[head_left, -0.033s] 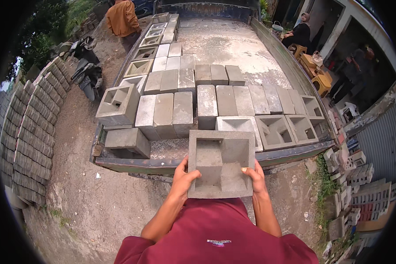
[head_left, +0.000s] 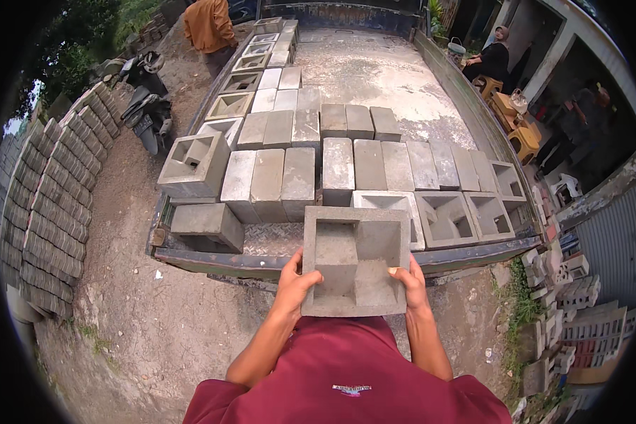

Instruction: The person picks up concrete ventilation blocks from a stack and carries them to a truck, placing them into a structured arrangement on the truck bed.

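Between my hands is a square grey concrete ventilation block (head_left: 355, 261), held in front of my body with its recessed face turned up toward me. My left hand (head_left: 295, 284) grips its left side, thumb over the rim. On the opposite side my right hand (head_left: 411, 284) clasps it the same way. The block overlaps the rear edge of a truck bed (head_left: 473, 249) in the picture. Just beyond stand rows of similar concrete blocks (head_left: 267, 180), some with hollow faces up. A hollow block (head_left: 194, 164) rests at the left corner, above another block (head_left: 206, 225).
Stacked concrete pieces (head_left: 56, 205) line the left side near a parked motorbike (head_left: 148, 120). A person in an orange jacket (head_left: 210, 28) stands beyond it. At the right are a seated person (head_left: 493, 58), yellow stools (head_left: 524, 145) and more piled blocks (head_left: 572, 283).
The truck bed and its surroundings sit slightly farther right in the picture. My hands keep the same hold on the block.
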A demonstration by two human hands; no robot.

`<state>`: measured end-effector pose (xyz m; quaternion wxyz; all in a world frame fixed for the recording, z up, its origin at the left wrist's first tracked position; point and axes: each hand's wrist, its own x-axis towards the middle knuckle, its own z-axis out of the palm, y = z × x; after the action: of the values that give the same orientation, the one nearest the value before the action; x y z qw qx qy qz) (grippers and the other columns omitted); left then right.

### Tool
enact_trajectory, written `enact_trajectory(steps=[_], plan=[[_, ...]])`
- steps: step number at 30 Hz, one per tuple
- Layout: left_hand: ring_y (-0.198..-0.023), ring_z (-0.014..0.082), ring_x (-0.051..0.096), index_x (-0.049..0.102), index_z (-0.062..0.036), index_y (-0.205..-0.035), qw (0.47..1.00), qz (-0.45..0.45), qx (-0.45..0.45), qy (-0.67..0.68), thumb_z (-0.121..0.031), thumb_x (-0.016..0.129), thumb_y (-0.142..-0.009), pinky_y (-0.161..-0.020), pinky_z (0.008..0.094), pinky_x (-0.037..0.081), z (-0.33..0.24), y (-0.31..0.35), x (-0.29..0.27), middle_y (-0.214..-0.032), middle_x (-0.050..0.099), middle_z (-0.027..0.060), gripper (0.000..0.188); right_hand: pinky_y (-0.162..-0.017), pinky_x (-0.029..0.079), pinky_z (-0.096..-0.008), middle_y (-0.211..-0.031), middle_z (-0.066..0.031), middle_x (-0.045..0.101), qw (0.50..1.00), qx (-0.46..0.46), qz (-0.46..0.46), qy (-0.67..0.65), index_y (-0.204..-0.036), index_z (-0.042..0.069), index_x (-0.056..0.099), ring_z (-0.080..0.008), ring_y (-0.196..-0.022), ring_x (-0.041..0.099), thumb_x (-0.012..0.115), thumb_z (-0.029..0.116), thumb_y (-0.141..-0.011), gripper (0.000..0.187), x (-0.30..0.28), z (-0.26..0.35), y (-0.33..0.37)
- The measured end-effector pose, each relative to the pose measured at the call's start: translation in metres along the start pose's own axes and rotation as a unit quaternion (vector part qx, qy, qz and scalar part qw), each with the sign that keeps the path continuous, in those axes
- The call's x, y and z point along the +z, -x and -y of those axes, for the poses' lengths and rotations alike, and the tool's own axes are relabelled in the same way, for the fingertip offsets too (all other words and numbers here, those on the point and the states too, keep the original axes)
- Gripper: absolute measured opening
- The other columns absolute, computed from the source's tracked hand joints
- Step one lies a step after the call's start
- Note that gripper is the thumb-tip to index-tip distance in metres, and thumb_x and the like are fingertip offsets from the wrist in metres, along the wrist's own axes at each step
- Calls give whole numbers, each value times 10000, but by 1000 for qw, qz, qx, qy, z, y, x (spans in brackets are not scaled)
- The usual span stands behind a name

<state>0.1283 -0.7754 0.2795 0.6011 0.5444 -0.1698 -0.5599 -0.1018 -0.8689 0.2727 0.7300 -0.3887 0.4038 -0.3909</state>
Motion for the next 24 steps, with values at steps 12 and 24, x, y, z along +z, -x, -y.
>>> enact_trajectory(steps=[12, 24], plan=[[-959, 180, 575, 461, 8, -1328, 997, -73, 22, -12, 12, 516, -683, -852, 287, 464, -43, -95, -11, -1084, 606, 90, 648, -842, 455, -294, -1080, -81, 611, 990, 64, 87, 91, -1293, 3, 506, -169, -959, 578, 619, 116, -729, 586, 45, 23, -152], [-1276, 216, 439, 385, 23, -1379, 985, -44, 99, 134, -137, 593, -887, -1061, 339, 335, -47, -130, -90, -1345, 490, 162, 558, -1070, 344, -358, -1316, -193, 453, 916, -146, 175, 331, -1400, -65, 322, -278, -1267, 431, 731, 84, -580, 928, 133, 34, -201]])
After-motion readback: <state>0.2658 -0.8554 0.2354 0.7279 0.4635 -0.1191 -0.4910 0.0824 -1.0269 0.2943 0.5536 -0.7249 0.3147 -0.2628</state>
